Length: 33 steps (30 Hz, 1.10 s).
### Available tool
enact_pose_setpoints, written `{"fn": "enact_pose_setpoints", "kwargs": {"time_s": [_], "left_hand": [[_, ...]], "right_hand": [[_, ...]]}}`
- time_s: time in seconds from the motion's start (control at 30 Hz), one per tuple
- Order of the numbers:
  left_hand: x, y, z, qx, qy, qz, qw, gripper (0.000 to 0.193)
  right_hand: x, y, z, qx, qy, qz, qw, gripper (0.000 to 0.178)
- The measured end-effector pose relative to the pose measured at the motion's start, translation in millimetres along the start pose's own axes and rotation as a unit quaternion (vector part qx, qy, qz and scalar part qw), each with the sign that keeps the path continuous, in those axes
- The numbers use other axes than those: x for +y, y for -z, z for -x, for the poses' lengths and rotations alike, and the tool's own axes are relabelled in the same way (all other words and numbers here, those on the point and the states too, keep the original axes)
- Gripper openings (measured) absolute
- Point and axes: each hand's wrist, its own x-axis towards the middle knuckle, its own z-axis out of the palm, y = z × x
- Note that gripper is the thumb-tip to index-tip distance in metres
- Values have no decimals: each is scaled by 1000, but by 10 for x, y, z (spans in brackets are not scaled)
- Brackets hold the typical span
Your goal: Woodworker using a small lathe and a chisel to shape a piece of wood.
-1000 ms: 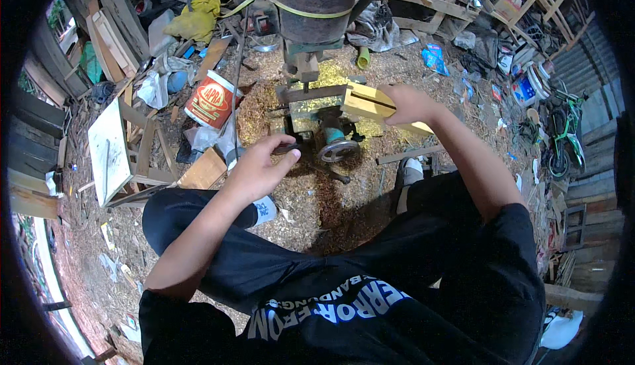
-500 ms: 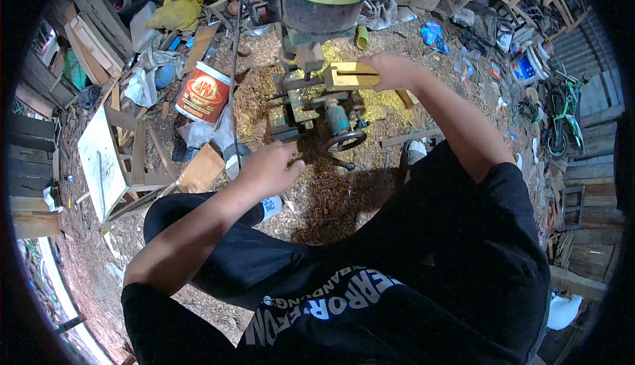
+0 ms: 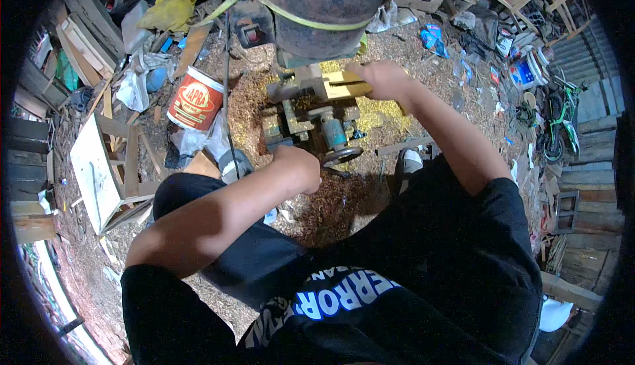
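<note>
Pale yellow wood, a block with a long slot (image 3: 340, 88), lies in the grip of my right hand (image 3: 385, 82) at its right end. Its left end meets a darker wood block (image 3: 307, 74) at the top of a metal machine vise (image 3: 301, 125). My left hand (image 3: 297, 168) is curled at the vise's lower left side; its fingertips are turned away, so what they grip is hidden. Beside it sit a teal screw housing (image 3: 334, 131) and a dark handwheel (image 3: 342, 156), which neither hand visibly holds.
A large dark metal column (image 3: 324, 7) with a yellow-green strap rises just beyond the vise. Left of it stand a red and white bucket (image 3: 195, 100) and a wooden frame with a white panel (image 3: 96, 166). Wood chips cover the ground. A green bicycle (image 3: 562, 123) is far right.
My left hand has moved forward and right, up against the vise. My right hand has shifted slightly left with the slotted wood block, which now meets the darker block. The view has tilted a little.
</note>
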Motion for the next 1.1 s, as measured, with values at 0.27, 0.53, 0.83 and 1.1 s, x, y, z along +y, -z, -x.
{"fn": "enact_pose_setpoints", "kwargs": {"time_s": [0.27,0.53,0.83,1.1], "left_hand": [[-78,31,-503,-116,-15,-89,989,39],[-365,-67,-881,-143,-6,-64,988,39],[-590,126,-878,-11,131,45,990,40],[-746,-38,-893,82,183,108,974,118]], "right_hand": [[-25,-279,-230,39,69,-18,997,35],[-40,-388,-299,97,133,-78,983,43],[65,-435,-366,91,191,-95,973,46],[-299,-113,-409,-13,117,-68,991,47]]}}
